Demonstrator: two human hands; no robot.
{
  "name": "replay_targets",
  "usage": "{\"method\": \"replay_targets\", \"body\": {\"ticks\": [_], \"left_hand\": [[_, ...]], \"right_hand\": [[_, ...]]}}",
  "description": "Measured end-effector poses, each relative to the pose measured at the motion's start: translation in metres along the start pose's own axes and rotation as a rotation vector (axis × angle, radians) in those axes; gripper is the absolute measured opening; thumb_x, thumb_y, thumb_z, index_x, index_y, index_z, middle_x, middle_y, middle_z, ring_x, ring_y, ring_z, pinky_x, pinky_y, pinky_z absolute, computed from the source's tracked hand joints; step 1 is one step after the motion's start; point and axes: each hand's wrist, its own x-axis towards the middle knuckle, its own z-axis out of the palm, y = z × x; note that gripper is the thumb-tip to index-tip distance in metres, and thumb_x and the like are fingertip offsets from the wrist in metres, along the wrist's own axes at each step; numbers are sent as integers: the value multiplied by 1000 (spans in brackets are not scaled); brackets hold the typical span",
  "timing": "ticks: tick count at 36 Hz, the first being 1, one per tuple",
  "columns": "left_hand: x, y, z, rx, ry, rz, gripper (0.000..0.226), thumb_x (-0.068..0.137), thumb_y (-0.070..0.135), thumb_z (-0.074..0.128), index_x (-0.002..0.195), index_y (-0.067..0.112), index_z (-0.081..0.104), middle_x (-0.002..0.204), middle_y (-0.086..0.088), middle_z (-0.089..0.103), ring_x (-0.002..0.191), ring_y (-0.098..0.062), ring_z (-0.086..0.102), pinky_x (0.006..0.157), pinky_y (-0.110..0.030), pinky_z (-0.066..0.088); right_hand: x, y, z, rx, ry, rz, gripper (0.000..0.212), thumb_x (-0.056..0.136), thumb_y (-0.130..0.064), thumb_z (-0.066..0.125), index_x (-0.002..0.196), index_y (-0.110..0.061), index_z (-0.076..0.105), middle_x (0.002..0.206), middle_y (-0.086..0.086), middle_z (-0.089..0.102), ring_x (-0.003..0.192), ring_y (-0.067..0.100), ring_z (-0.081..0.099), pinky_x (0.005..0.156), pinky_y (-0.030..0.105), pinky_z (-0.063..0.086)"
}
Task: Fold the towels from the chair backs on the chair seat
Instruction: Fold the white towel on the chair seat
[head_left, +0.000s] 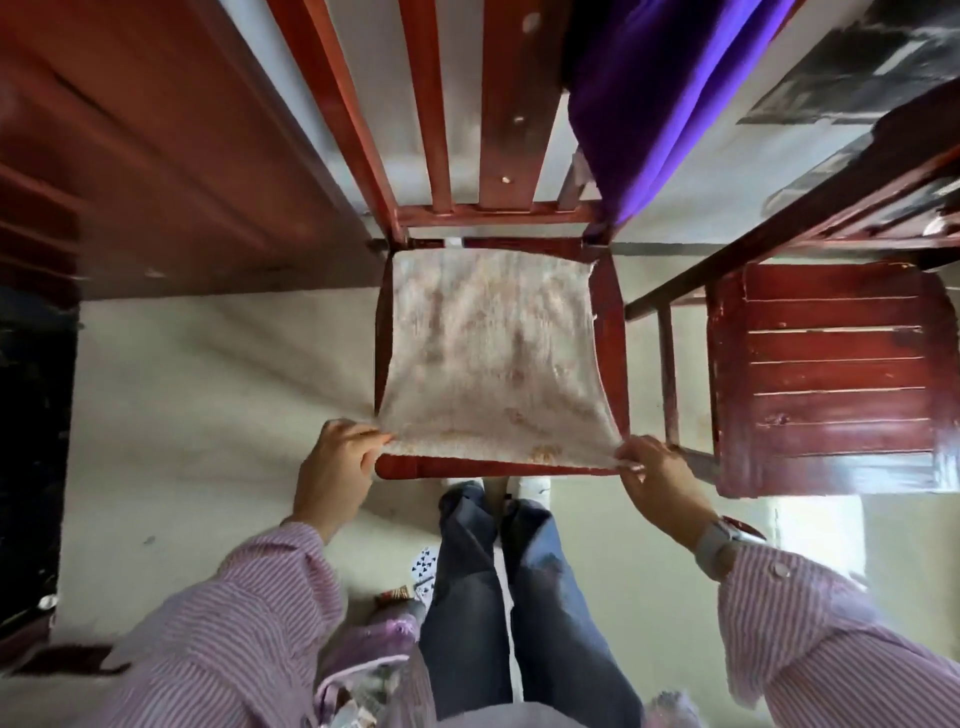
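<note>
Now, line by line:
Towel: pale, worn beige terry towel (488, 353) lying spread flat over the seat, near edge reaching the front rail.
Chair: red-brown wooden slat-back chair (613, 322) standing directly ahead, seat almost fully covered.
Left hand (337, 467): pinching the towel's near left corner, fingers curled round the edge.
Right hand (660, 478): pinching the near right corner, pulling the edge taut; grey wristwatch (719, 540) showing above the striped cuff.
Second towel: deep purple cloth (639, 98) hanging over the chair back's right side.
Neighbour: second red-brown slatted wooden chair (831, 374) standing just right.
</note>
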Motion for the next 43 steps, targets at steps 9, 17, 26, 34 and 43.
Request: {"method": "replay_targets", "body": {"ticks": [9, 17, 26, 34, 43], "left_hand": [[18, -28, 52, -27, -358, -62, 22, 89, 7, 50, 97, 4, 70, 106, -5, 69, 96, -20, 63, 75, -24, 46], [49, -31, 56, -48, -748, -133, 33, 84, 41, 59, 111, 21, 64, 108, 12, 52, 105, -11, 53, 93, -31, 43], [158, -13, 64, 47, 37, 30, 30, 93, 6, 40, 120, 5, 53, 124, -14, 52, 114, -31, 45, 86, -40, 42], [245, -11, 71, 230, 26, 70, 55, 92, 3, 41, 144, 8, 24, 152, -9, 22, 141, -30, 15, 106, -50, 27], [252, -5, 56, 139, 114, 123, 21, 87, 7, 49, 104, 1, 60, 105, -17, 52, 100, -32, 47, 81, -40, 39]], "right_hand": [[13, 31, 52, -81, -277, 163, 18, 87, -13, 56, 102, -9, 64, 105, 10, 68, 100, 30, 61, 83, 30, 43], [43, 34, 57, -168, -636, 204, 26, 89, -21, 44, 106, -26, 62, 117, -3, 62, 110, 19, 57, 97, 35, 44], [155, 0, 45, -130, 103, -22, 31, 94, -11, 39, 120, -11, 55, 124, 11, 52, 113, 25, 47, 95, 37, 43], [242, -9, 40, -326, 168, -58, 51, 94, -19, 42, 142, -20, 25, 146, 9, 30, 133, 31, 27, 107, 50, 28], [247, -12, 33, -181, 175, 18, 26, 91, -19, 48, 113, -6, 56, 112, 16, 50, 103, 32, 47, 91, 45, 41]]}}
